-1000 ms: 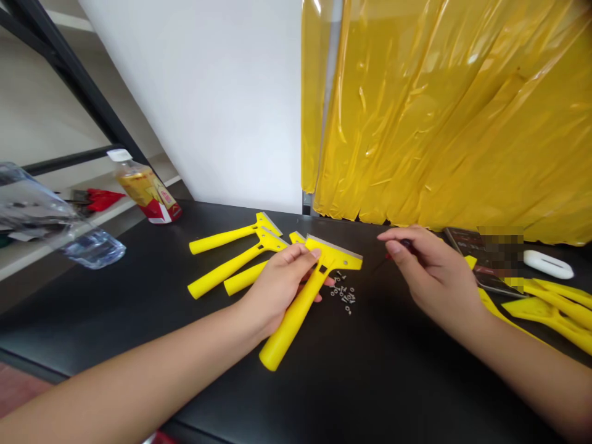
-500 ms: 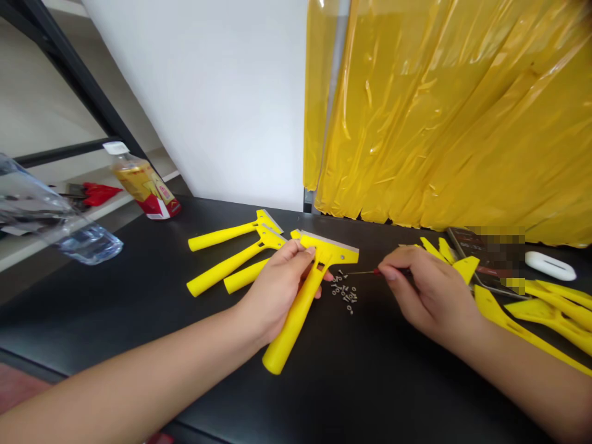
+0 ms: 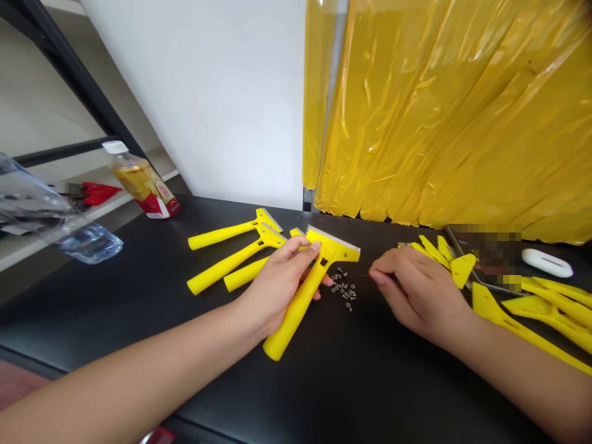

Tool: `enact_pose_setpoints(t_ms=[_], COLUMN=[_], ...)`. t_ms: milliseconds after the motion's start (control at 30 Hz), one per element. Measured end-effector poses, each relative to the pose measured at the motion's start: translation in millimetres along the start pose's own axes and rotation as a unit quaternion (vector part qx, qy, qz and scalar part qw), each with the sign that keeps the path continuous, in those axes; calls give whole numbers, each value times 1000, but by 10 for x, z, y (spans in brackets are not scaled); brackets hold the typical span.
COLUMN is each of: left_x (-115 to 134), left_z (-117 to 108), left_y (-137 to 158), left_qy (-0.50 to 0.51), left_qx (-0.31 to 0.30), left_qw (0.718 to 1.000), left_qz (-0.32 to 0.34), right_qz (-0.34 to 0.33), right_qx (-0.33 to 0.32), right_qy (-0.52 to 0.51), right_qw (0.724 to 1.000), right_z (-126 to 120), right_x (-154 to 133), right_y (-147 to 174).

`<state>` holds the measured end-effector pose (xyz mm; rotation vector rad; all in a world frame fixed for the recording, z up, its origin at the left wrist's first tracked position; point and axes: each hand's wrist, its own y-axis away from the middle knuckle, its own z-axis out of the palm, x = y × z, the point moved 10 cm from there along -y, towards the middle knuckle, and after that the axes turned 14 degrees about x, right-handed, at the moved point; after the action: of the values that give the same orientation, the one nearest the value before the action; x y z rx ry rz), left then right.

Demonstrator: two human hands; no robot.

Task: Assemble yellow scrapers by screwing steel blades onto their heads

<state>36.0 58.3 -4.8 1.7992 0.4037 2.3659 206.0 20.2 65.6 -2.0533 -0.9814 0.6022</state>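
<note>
My left hand (image 3: pixel 280 283) is closed around a yellow scraper (image 3: pixel 298 311), thumb pressed near its head. The scraper's head points up and away, with a metal blade along its top edge. Pinched in my right hand (image 3: pixel 419 287) is a thin screwdriver (image 3: pixel 363 275); its shaft points left and its handle is mostly covered by my fingers. Between my hands, small screws and nuts (image 3: pixel 345 290) lie scattered on the black table (image 3: pixel 351 376). Left of the held scraper lie a far scraper (image 3: pixel 222 236), a nearer scraper (image 3: pixel 226 265) and a partly covered scraper (image 3: pixel 245 274).
Several yellow scraper parts (image 3: pixel 522 324) lie at the right, around a phone (image 3: pixel 490 259). Beyond them sits a white earbud case (image 3: pixel 547 263). A drink bottle (image 3: pixel 145 182) and a clear bottle (image 3: pixel 87 237) stand at the left. Yellow plastic sheeting (image 3: pixel 444 123) hangs behind the table.
The screwdriver and my right hand have shifted slightly left, and less of the shaft shows. The held scraper has turned a little, so the opening below its head now shows.
</note>
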Motion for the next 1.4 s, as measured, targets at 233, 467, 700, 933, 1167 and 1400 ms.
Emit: enact_pose_setpoints(t_ms=[233, 467, 700, 933, 1167, 1400], left_x=[-32, -40, -54, -61, -59, -63], left_z=[-12, -8, 7, 10, 13, 12], left_y=[-25, -23, -24, -24, -27, -25], left_qy=[-2, -6, -12, -20, -23, -24], left_qx=[1, -5, -12, -8, -14, -14], left_qw=[1000, 1000, 1000, 1000, 1000, 1000], left_qz=[-8, -12, -13, -10, -10, -9], right_qz=[-5, 8, 30, 18, 17, 15], right_qx=[8, 10, 19, 33, 41, 47], right_qy=[-1, -3, 3, 2, 6, 2], right_qw=[1000, 1000, 999, 999, 999, 999], right_z=[-42, -72, -84, -76, -100, -122], right_x=[-9, 21, 81, 84, 73, 51], right_y=[-43, -36, -20, -10, -34, -49])
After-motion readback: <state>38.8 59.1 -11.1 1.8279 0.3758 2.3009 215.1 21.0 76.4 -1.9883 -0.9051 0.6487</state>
